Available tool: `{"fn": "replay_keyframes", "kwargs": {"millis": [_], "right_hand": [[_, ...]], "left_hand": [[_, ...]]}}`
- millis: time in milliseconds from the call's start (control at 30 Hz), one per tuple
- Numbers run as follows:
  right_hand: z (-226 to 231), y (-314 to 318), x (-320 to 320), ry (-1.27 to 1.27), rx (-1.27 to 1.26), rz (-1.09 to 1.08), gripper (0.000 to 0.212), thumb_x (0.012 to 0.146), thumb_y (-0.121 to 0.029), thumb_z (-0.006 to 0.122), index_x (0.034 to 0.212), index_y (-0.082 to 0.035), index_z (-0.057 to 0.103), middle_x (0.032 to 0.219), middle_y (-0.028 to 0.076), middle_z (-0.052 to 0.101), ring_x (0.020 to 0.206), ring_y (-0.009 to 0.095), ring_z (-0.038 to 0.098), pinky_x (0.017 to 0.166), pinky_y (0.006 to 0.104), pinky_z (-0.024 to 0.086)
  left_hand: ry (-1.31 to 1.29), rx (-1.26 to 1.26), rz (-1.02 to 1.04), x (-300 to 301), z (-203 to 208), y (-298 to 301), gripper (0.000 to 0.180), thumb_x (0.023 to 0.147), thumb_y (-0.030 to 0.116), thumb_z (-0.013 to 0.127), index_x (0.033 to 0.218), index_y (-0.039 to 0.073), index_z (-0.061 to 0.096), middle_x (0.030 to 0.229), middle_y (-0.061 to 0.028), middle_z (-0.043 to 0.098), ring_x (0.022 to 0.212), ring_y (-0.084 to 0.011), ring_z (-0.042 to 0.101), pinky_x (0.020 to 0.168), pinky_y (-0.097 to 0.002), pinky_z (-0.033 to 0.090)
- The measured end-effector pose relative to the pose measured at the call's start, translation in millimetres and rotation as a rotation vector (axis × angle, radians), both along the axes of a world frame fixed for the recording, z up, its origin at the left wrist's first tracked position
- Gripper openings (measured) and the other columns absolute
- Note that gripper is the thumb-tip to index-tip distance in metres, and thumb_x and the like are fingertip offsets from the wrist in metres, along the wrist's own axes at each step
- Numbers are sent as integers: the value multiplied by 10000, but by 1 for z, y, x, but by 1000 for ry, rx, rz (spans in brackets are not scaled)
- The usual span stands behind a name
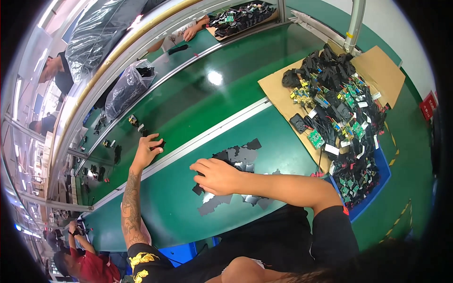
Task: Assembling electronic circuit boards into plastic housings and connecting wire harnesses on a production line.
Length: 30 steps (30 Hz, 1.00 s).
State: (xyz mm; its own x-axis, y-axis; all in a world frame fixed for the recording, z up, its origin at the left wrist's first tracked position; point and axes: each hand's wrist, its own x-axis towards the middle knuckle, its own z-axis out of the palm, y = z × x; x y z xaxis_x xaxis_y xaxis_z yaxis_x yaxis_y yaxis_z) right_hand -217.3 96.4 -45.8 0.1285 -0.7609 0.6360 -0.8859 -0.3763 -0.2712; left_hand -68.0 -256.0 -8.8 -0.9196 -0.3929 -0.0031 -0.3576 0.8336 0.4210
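Observation:
My left hand (147, 152) reaches over the green belt, its thumb and fingers pinched round a small black piece (162, 144). Just beyond its fingertips lies a small part with a yellow component (133, 120), with a dark piece beside it. On the near green table, my right hand (218, 178) rests over a loose spread of thin black and grey cut sheets (243, 154). Its fingers are bent together at the left edge of the spread, and what they grip, if anything, is hidden. Some sheets shine silver; others (214, 203) lie nearest my body.
A cardboard sheet (276, 85) at the right bears a heap of black adapters, cables and green circuit boards (349, 99). Below it stands a blue bin (373, 188) of similar parts. A metal rail (226, 120) divides belt and table. Across the belt are a plastic bag (130, 92) and a co-worker's hand (190, 33).

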Motion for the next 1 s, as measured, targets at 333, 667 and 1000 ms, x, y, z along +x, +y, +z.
{"fn": "replay_keyframes", "kwargs": {"millis": [333, 667, 1000], "right_hand": [[2, -3, -2, -103, 42, 69, 154, 903, -176, 758, 1014, -75, 724, 1228, 90, 681, 1198, 294, 621, 959, 450, 534], [57, -8, 3, -394, 435, 253, 219, 1047, -200, 635, 1125, -37, 759, 1065, 124, 768, 1016, 339, 715, 887, 452, 570], [64, -133, 26, 155, 380, 226, 663, 1065, -437, 591, 1535, 24, 507, 1641, 236, 468, 1534, 415, 422, 1268, 478, 353]], "left_hand": [[408, -116, 110, 29, -40, 3, 316, 1013, 84, 668, 1316, 26, 737, 1324, -179, 733, 1235, -355, 675, 1101, -431, 503], [477, -339, 247, 68, -50, 23, 311, 943, 141, 705, 1223, 14, 753, 1246, -180, 751, 1180, -386, 675, 1019, -493, 531], [885, -279, 583, 94, -44, 1, 235, 1039, 96, 560, 1156, 3, 741, 1176, -169, 744, 1120, -358, 683, 996, -432, 521]]}}
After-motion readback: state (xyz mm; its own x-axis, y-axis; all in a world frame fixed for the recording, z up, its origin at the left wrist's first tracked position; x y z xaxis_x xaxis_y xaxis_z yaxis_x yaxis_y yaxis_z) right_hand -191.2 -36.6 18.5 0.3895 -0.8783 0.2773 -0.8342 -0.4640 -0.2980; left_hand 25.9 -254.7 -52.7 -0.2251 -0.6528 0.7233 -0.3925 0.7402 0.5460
